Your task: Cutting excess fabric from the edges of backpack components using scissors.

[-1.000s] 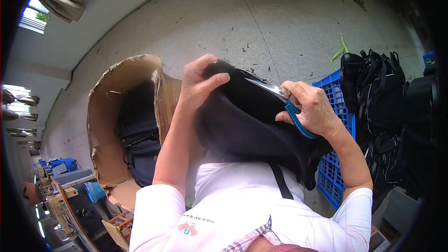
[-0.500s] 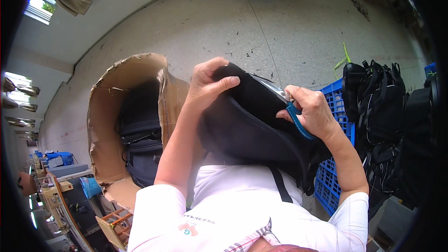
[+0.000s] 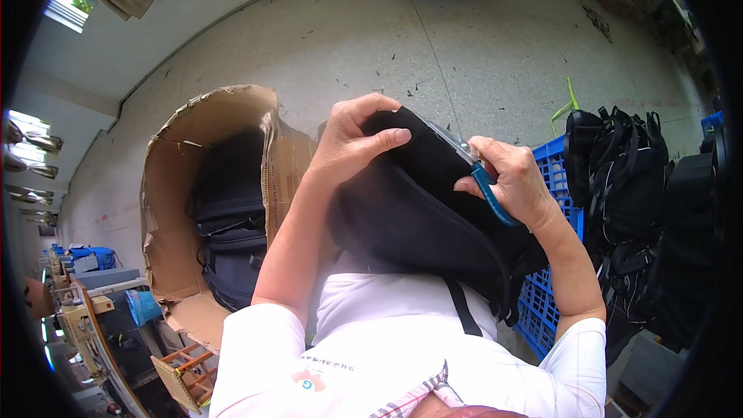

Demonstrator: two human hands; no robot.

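Blue-handled scissors lie along the upper edge of a soft black fabric piece [image 3: 418,220] at the centre of the frame.
The left hand [image 3: 352,143], upper centre, has its grip pinched on the fabric's upper corner; the right hand [image 3: 515,178], right of centre, has its grip wrapped around the steel scissors with blue handles [image 3: 484,179]. The 2 blades point toward the left fingertips, so a slip or overlong snip could nick them. Slack cloth folding under the blades might be cut by mistake, and a loosened left pinch could let the edge sag off line.
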